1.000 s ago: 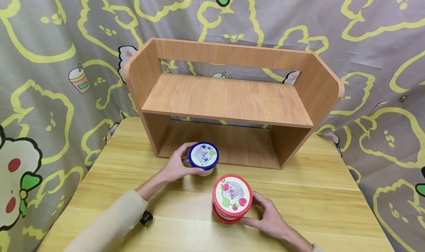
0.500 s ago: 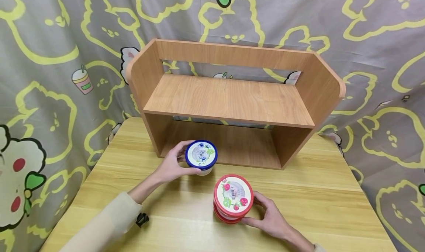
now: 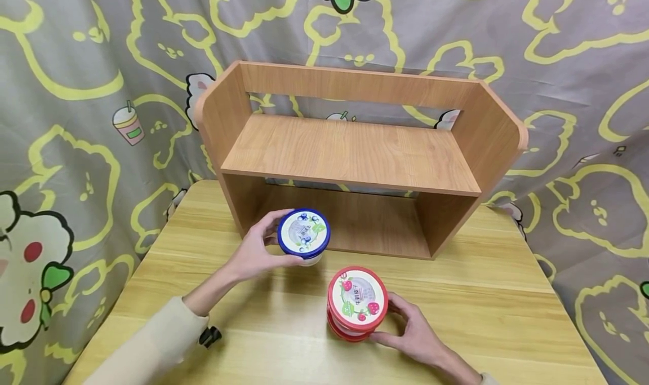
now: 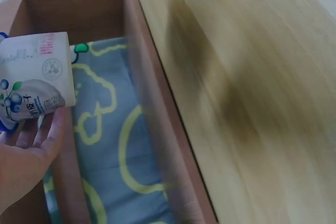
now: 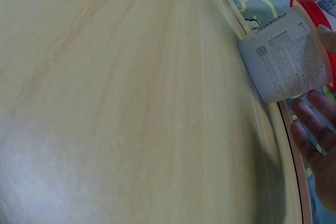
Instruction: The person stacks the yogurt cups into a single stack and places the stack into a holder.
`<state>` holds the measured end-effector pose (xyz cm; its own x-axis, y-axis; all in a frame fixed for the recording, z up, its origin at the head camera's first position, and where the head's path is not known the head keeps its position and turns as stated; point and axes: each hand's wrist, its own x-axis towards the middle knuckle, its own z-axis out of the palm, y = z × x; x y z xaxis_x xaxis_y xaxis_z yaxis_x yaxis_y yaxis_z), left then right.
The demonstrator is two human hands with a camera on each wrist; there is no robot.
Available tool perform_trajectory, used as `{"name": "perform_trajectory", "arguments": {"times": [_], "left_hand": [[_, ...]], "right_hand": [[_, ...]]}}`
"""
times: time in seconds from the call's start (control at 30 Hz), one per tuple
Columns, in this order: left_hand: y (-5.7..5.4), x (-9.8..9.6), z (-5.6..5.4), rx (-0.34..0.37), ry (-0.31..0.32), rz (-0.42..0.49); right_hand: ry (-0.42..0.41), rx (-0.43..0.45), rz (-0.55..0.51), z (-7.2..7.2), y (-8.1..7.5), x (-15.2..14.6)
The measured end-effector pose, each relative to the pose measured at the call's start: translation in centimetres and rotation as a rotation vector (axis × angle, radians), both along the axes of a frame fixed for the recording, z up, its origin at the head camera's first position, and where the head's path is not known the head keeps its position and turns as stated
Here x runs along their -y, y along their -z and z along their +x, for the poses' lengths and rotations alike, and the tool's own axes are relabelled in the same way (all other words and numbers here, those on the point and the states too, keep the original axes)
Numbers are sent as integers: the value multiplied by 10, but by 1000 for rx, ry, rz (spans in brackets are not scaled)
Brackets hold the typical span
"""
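My left hand [image 3: 258,247] grips a white tub with a blue lid [image 3: 304,233], blueberries printed on it, just in front of the shelf's lower opening. The left wrist view shows the fingers against the side of this blue-lidded tub [image 4: 37,77], which looks raised off the table. Nearer to me, a larger white tub with a red lid [image 3: 357,299] and strawberry print is held at its right side by my right hand [image 3: 410,331]. In the right wrist view, the thumb lies at the red-lidded tub's [image 5: 286,56] rim and the other fingers beside its wall.
A two-tier wooden shelf [image 3: 350,154] stands at the back of the wooden table [image 3: 481,317], with side panels and a back rail. A patterned grey curtain [image 3: 76,148] hangs behind and around. A small black object [image 3: 210,336] shows by the left sleeve.
My left hand has moved a little leftward and up toward the shelf, carrying the blue-lidded tub. The right hand and the red-lidded tub stay nearly in place.
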<state>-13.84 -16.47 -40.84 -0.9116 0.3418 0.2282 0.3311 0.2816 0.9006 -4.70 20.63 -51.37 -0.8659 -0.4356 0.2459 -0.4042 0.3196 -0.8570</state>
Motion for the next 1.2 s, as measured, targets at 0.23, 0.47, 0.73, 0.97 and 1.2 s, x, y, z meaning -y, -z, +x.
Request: {"name": "perform_trajectory", "arguments": {"times": [0.23,0.47,0.73,0.97,1.2], "left_hand": [[-13,-1,10,-23,10,-1],[-26,-5,17,-34,25,21],[-37,-15,24,-32,33,13],[-45,-23,32,-31,57,24],[-49,-28,38,-16,66,24]], "right_hand": [[-1,-11,-4,0,1,0],[1,-5,0,0,1,-1],[8,33,7,1,0,0],[6,18,2,0,1,0],[7,17,-13,1,2,0]]}}
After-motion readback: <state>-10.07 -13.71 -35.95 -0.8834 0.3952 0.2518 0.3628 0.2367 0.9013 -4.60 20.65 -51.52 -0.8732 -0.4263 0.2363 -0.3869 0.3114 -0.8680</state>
